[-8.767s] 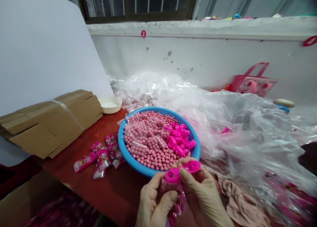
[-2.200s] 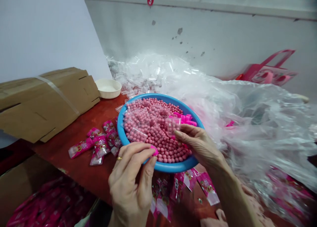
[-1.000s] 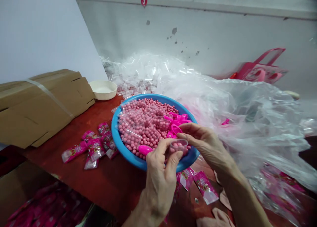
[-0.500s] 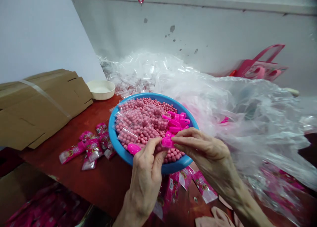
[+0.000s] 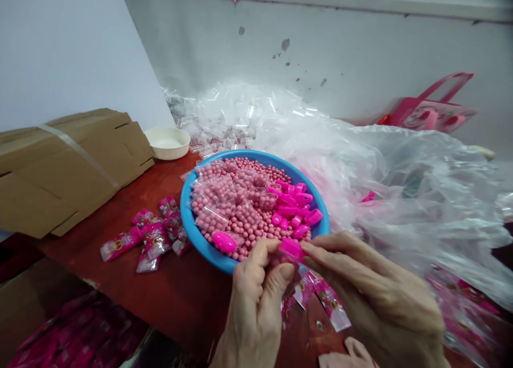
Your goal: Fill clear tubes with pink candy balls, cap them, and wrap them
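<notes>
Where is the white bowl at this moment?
In the head view, the white bowl is left of centre, just right of the cardboard stack and behind the blue basin.

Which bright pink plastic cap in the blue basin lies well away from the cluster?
The glossy oval cap at the left front of the blue basin; the other caps bunch together on the right.

Both hands are bare. The left hand (image 5: 256,298) has a broad thumb with a short, rounded nail (image 5: 287,271) and creased skin over the knuckles. The right hand (image 5: 377,298) shows long, slender fingers (image 5: 344,266) and a wide, smooth-looking back, slightly blurred. The picture's lower edge cuts both off near the wrist.
</notes>
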The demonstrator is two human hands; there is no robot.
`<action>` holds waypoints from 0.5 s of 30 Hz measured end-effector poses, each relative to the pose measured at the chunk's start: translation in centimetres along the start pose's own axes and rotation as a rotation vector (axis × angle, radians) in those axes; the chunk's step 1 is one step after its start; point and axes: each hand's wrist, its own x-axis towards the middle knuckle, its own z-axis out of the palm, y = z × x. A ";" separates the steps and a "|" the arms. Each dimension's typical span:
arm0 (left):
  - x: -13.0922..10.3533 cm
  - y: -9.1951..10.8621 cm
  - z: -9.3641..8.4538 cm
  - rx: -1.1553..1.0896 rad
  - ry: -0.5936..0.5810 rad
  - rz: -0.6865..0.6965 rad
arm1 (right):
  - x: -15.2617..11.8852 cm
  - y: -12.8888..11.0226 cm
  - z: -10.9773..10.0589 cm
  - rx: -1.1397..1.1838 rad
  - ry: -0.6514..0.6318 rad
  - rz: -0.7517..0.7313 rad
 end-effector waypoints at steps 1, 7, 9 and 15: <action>-0.1 -0.1 0.1 -0.001 -0.013 -0.010 | -0.2 0.0 -0.2 0.008 -0.009 0.023; -1.1 -0.1 0.4 0.003 -0.046 -0.080 | -0.3 -0.3 -1.8 0.255 -0.148 0.271; -1.2 0.1 0.7 -0.022 -0.032 -0.095 | -0.5 -0.6 -2.2 0.260 -0.140 0.261; -1.2 0.3 1.3 -0.070 -0.082 -0.137 | -1.9 -0.8 -2.8 0.170 -0.151 0.170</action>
